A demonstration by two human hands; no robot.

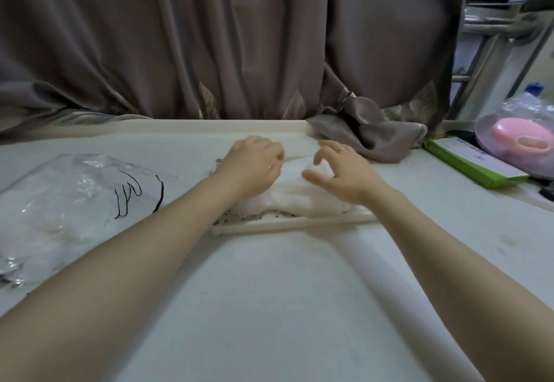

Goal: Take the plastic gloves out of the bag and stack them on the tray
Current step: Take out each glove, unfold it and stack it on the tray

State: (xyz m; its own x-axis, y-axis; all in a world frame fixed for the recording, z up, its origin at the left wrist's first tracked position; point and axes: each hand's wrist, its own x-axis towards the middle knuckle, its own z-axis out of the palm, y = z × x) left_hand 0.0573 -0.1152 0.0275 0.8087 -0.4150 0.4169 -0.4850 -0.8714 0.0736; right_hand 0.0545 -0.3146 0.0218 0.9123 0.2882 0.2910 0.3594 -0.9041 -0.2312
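1. The pile of plastic gloves (295, 194) already lies on the tray (287, 223), a pale slatted tray in the middle of the bench (269, 306). The bag (69, 202), clear with a hand outline printed on it, lies well apart to the left and seems to hold more gloves.
2. The left hand (254, 166) rests palm down on the far left part of the pile. Its fingers curl over the film, but whether they pinch it is hidden, so its grip cannot be told.
3. The right hand (338, 172) hovers at the pile's right side with fingers spread and loosely arched, holding nothing that shows; its fingertips look close to the top glove or just touching it.
4. The step in hand appears to be settling the top glove flat on the stack.
5. To do it well, keep the left palm as an anchor and let the right hand smooth outward from it, so trapped air escapes and the thin film does not slide.
6. Press lightly: the film likely clings to skin and may lift away with a hand.
7. Line up the edges inside the tray rim before reaching back to the bag.
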